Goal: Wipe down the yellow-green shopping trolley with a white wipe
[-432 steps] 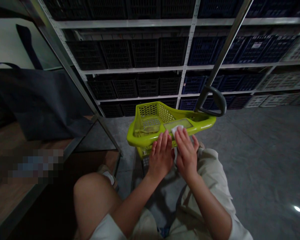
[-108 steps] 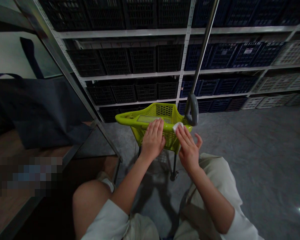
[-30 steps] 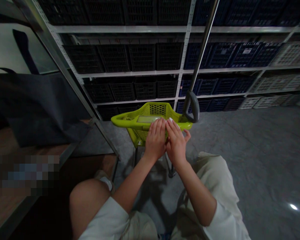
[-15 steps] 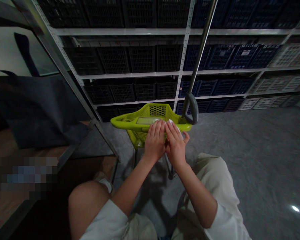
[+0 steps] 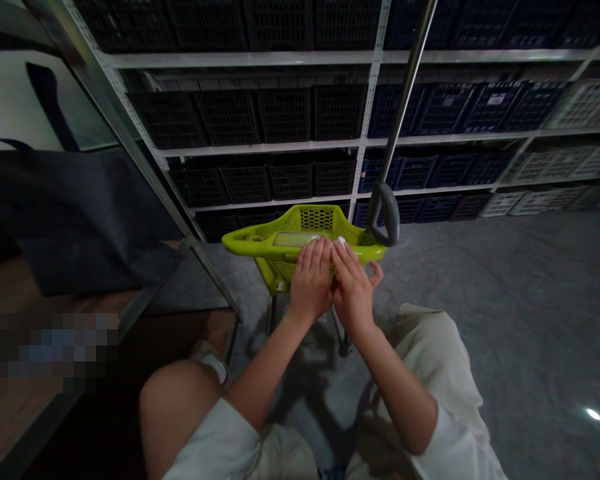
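Observation:
A lime-green plastic basket cart (image 5: 260, 243) stands on the floor in front of my knees, with a grey loop handle (image 5: 389, 215) on a metal pole at its right. My left hand (image 5: 310, 283) lies flat against the basket's near rim, fingers together and stretched out. Beside it, touching it, my right hand (image 5: 353, 290) presses a small white cloth (image 5: 339, 241) onto the rim; only a corner of the cloth shows past my fingertips.
Metal shelving (image 5: 280, 147) full of dark and blue plastic crates fills the wall behind the cart; white crates (image 5: 570, 163) sit at the right. A slanted metal post (image 5: 145, 167) and a dark fabric bag (image 5: 75, 213) on a wooden surface are at my left. Grey floor (image 5: 505, 300) spreads right.
Earlier my right hand was out at the basket's right corner; it has slid left until it touches my left hand. Over the last half second the hands barely shift.

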Available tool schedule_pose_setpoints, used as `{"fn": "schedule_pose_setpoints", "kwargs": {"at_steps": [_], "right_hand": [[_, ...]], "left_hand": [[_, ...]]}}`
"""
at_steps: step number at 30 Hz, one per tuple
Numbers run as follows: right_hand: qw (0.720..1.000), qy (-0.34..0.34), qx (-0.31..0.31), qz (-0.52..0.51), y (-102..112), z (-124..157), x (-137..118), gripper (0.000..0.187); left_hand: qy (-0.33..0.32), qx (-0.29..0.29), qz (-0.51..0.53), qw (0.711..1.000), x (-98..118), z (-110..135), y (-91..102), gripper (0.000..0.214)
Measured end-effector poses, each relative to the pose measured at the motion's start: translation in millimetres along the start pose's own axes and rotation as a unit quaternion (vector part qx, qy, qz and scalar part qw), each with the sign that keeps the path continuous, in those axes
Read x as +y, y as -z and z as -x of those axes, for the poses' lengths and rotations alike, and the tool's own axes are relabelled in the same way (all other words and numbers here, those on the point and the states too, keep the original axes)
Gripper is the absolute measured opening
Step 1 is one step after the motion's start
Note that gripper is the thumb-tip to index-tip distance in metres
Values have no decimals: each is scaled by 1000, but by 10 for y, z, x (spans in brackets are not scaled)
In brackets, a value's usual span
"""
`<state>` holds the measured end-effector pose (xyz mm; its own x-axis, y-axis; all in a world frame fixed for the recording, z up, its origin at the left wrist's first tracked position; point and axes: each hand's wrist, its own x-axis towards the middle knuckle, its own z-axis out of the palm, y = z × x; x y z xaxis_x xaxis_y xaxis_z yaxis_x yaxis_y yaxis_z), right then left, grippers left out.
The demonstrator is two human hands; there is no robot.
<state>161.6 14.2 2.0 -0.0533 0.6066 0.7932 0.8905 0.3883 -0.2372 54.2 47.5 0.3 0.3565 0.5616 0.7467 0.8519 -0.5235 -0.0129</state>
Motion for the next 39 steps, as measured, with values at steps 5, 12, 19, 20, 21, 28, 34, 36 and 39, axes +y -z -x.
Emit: {"fn": "schedule_pose_setpoints", "kwargs": {"at_steps": [5, 12, 19, 20, 21, 28, 34, 36, 39], "right_hand": [[999, 30, 18, 11, 125, 156, 466, 75], [997, -18, 71, 11, -11, 110, 242, 66], [999, 40, -17, 14, 13, 82, 180, 64], [999, 42, -7, 19, 43, 111, 295, 67], [999, 38, 13, 24, 70, 140, 407, 69], [999, -10, 43, 21, 22, 130, 285, 75], [999, 42, -21, 7, -10, 87, 91, 72], [999, 49, -6, 13, 48, 137, 282, 74], [997, 3, 77, 23, 109, 200, 537, 76]], "left_hand": [[-3, -3, 8, 1000, -46, 6, 49, 66], [1, 7, 12, 1000, 8, 7, 23, 66], [-2, 6, 8, 1000, -71, 31, 59, 64], [-5, 2, 9, 1000, -78, 31, 75, 66], [-6, -2, 10, 1000, -78, 30, 89, 67], [8, -4, 16, 1000, -9, 18, 57, 69], [8, -4, 15, 1000, -55, 35, 44, 65], [3, -10, 18, 1000, -66, 34, 74, 68], [2, -20, 17, 1000, -50, 26, 109, 69]]}}
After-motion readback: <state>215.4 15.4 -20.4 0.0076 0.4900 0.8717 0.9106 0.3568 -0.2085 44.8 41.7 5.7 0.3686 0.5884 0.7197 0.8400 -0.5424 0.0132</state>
